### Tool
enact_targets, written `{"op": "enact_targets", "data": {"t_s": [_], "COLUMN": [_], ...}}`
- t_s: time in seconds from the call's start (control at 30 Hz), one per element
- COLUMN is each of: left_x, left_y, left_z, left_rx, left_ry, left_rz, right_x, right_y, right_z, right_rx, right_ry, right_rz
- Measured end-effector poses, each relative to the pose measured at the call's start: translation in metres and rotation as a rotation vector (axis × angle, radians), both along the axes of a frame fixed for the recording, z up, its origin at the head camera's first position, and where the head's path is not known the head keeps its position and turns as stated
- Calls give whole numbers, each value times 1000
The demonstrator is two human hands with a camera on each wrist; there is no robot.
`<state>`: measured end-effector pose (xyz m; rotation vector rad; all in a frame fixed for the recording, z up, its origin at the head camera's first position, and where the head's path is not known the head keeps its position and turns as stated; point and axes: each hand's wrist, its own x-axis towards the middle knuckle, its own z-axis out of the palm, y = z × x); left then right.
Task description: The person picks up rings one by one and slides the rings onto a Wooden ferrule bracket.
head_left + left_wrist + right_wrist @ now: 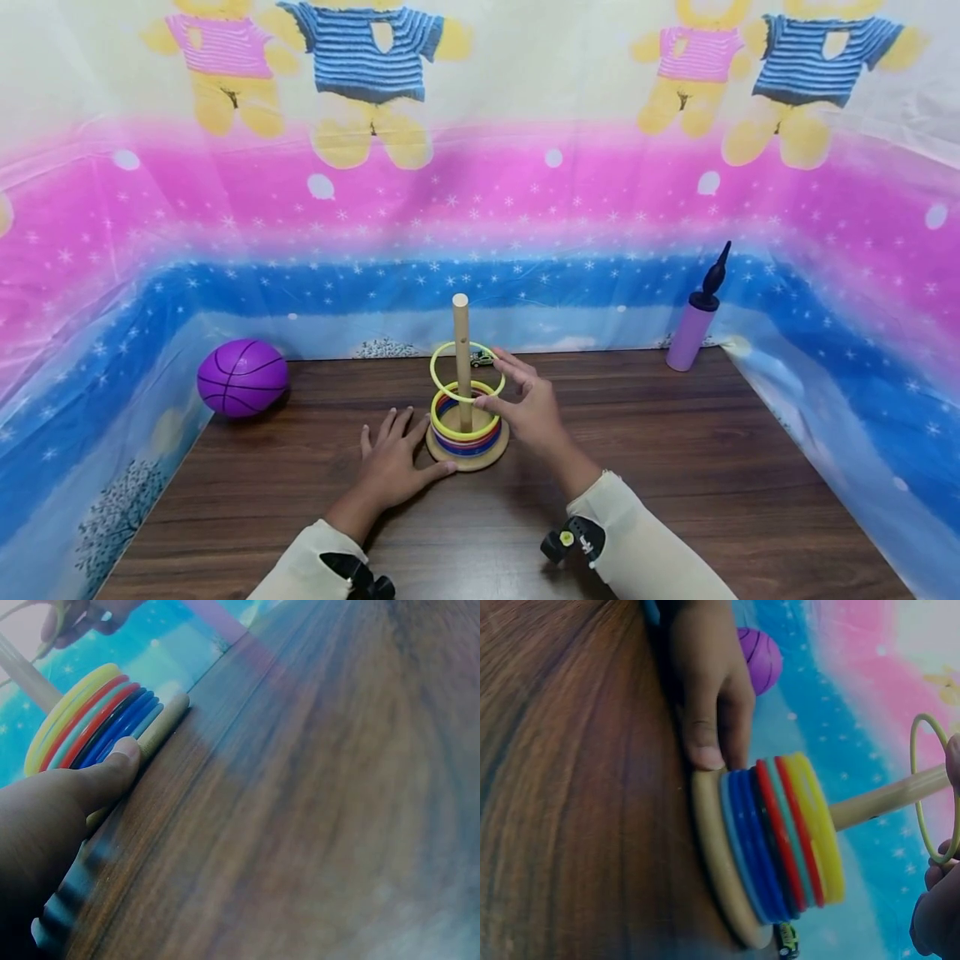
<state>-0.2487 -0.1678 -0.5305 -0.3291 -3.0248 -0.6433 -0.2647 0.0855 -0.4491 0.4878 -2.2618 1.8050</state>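
Note:
A wooden peg (461,333) rises from a round wooden base (491,456). Around its foot lies a stack of coloured rings (784,836), yellow on top, with red, teal, black and blue below. My right hand (534,414) pinches a thin yellow-green ring (914,776), which encircles the peg above the stack and apart from it. My left hand (396,468) rests at the left of the base, its fingers spread and fairly straight. In the left wrist view, its thumb (112,769) touches the base's edge beside the stack.
A purple ball (242,377) with black lines sits at the table's back left. At the back right stands a purple hand pump (690,335) with a black nozzle. A small toy car (482,358) is behind the peg. A printed cloth (525,275) hangs around the wooden table (637,467).

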Motion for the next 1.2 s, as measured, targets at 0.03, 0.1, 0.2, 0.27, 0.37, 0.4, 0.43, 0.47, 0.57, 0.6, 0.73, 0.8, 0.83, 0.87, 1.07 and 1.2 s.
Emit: {"op": "enact_targets", "data": {"t_s": [0.03, 0.1, 0.2, 0.27, 0.37, 0.4, 0.43, 0.47, 0.57, 0.6, 0.73, 0.8, 0.83, 0.87, 1.07, 1.2], "left_x": [0, 0, 1, 1, 1, 1, 1, 1, 1, 1, 1, 1, 1, 1, 0, 0], "left_y": [0, 0, 0, 0, 0, 0, 0, 0, 0, 0, -1, -1, -1, -1, -1, 0], "left_z": [0, 0, 1, 1, 1, 1, 1, 1, 2, 2, 1, 0, 0, -1, -2, -2], "left_rx": [2, 1, 5, 3, 3, 1, 0, -1, -4, -4, -1, 2, 3, 4, 0, 2], "left_ry": [-1, -2, -1, -2, -1, 0, 3, 6, 15, 14, 13, 13, 15, 15, 17, 17], "left_rz": [1, 1, 0, 0, 0, 0, 0, 0, -1, -2, -5, -5, -5, -5, -4, -4], "right_x": [0, -1, -1, -2, -3, -3, -4, -4, -5, -5, -5, -6, -6, -7, -10, -11], "right_y": [0, 0, 0, 1, 1, 2, 2, 2, 3, 3, 2, 2, 2, 2, 2, 3], "right_z": [-3, -7, -14, -18, -23, -25, -27, -28, -32, -34, -39, -42, -43, -45, -54, -56], "right_rx": [3, 12, 26, 37, 42, 44, 47, 50, 64, 68, 79, 83, 83, 85, 105, 101], "right_ry": [0, -7, -27, -39, -46, -43, -40, -42, -44, -48, -59, -62, -61, -65, -60, -54], "right_rz": [-1, -4, 3, 8, 15, 14, 13, 11, 8, 10, 20, 25, 27, 29, 21, 19]}}
